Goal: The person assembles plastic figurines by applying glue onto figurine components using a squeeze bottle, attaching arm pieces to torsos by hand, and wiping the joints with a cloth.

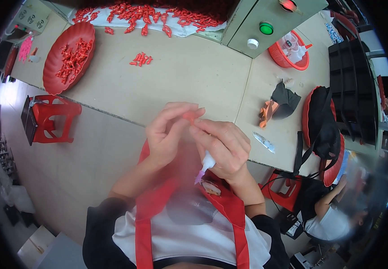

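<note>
My left hand (164, 134) pinches a small red plastic part (189, 117) between thumb and fingers, above the near edge of the table. My right hand (226, 145) meets it there, its thumb and forefinger closed at the same part. Held in the right palm is a small white squeeze bottle (208, 160), its purple nozzle pointing down toward my apron. Fingers and a hazy smear hide the part's exact shape. Farther off on the table lies a little group of red parts (141, 59).
A red dish (49, 67) of red pieces stands at the left, near a red stool (59, 120). More red pieces (144, 18) lie on white cloth beneath a green machine housing (261, 22). At right are a red basket (288, 62), black cloth (286, 99), a blade-shaped piece (264, 142) and a seated person (333, 219).
</note>
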A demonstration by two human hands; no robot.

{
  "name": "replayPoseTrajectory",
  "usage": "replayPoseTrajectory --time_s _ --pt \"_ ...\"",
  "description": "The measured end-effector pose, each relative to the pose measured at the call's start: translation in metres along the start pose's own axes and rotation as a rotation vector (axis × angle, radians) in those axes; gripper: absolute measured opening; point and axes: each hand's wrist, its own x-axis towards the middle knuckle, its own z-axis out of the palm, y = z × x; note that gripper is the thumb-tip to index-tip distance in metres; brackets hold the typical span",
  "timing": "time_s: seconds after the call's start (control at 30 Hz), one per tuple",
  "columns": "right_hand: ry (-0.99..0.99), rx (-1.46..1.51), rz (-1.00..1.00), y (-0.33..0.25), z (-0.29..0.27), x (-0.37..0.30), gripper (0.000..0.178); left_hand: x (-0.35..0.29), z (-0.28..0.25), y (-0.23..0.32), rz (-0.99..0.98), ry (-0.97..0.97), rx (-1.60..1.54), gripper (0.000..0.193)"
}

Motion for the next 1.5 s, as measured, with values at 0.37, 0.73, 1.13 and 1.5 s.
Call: replayPoseTrajectory --time_s 0.37,0.73,1.13,1.5 --pt "-0.018 0.007 0.024 -0.002 0.001 0.001 0.025 0.000 -0.003 0.003 -0.016 -0.002 0.025 0.023" --pt "-0.018 0.515 0.550 0.016 -0.004 -0.002 0.014 0.007 0.001 0.031 -0.191 0.031 0.131 0.023" --pt "-0.087 0.830 0.848 0.025 -0.012 -0.001 0.011 0.011 -0.006 0.034 -0.472 -0.018 -0.008 0.020" --pt "-0.111 0.836 0.838 0.027 -0.014 -0.002 0.010 0.012 -0.005 0.036 -0.504 -0.017 -0.024 0.018"
